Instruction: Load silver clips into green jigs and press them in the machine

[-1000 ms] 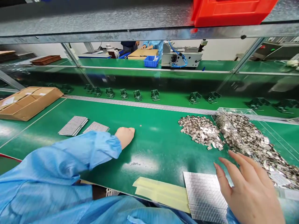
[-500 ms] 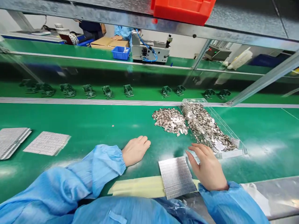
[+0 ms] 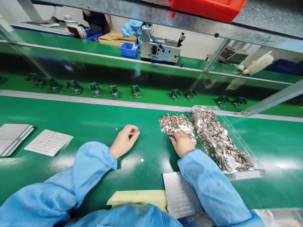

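Observation:
My left hand [image 3: 124,140] rests on the green bench with thumb and fingertips pinched together; what they hold, if anything, is too small to see. My right hand [image 3: 181,143] lies with curled fingers on the near edge of a loose heap of small silver metal parts [image 3: 176,123]. Beside that heap a clear plastic tray [image 3: 246,173] holds many more of the same parts. A ribbed silver sheet [image 3: 180,195] lies near me, partly under my right sleeve, next to a pale yellow strip [image 3: 139,198]. One tiny part [image 3: 142,160] lies between my hands.
Two more ribbed sheets [image 3: 48,142] [image 3: 13,135] lie at the left. Beyond a metal rail [image 3: 71,99] a row of small green assemblies [image 3: 115,91] stands on a belt. Farther back are a blue bin [image 3: 129,49], a machine [image 3: 161,52] and other people. A red bin [image 3: 208,9] sits overhead.
My right hand moved forward from beside the ribbed sheet to the loose heap of parts. My left hand lifted its fingers into a pinch. The view shifted slightly.

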The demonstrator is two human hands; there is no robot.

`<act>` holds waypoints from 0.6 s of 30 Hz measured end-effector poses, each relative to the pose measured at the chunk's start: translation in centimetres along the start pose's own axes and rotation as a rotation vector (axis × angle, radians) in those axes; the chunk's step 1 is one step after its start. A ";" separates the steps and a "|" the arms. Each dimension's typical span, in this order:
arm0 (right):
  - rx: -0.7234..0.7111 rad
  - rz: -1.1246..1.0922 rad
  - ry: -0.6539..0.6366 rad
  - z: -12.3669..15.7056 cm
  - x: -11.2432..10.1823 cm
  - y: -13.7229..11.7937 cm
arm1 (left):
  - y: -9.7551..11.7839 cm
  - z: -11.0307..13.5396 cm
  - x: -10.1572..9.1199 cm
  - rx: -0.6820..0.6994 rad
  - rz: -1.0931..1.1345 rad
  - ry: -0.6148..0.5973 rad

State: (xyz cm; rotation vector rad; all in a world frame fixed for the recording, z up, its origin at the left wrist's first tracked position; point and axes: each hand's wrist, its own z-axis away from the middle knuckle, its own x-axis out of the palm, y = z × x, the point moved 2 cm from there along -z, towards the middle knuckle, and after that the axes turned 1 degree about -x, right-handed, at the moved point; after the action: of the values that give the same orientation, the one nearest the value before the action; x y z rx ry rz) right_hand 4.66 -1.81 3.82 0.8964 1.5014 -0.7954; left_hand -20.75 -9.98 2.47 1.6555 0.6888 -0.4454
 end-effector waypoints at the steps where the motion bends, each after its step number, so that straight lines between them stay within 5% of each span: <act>1: -0.022 0.009 0.011 0.0 0.2 0.1 | -0.5 -0.8 -0.2 -0.008 -0.078 0.036; 4: -0.106 0.011 0.055 0.2 0.5 0.6 | -1.8 -1.7 -0.8 0.015 -0.405 0.017; 9: -0.209 -0.253 0.363 1.3 -0.9 2.0 | -4.1 -0.8 -2.8 -0.200 -0.662 -0.100; 14: -0.007 -0.641 0.365 2.6 -4.0 3.0 | -6.1 -1.6 -5.6 -0.456 -0.695 0.051; 18: 0.234 -0.928 0.306 3.7 -6.4 2.9 | -4.5 -6.5 -5.6 -0.245 -0.404 0.252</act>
State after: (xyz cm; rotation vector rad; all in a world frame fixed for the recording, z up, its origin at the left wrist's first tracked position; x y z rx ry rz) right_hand 9.29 -4.25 9.81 0.4554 2.1561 -1.5752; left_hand -28.41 -4.32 3.92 1.3507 1.2277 -0.4205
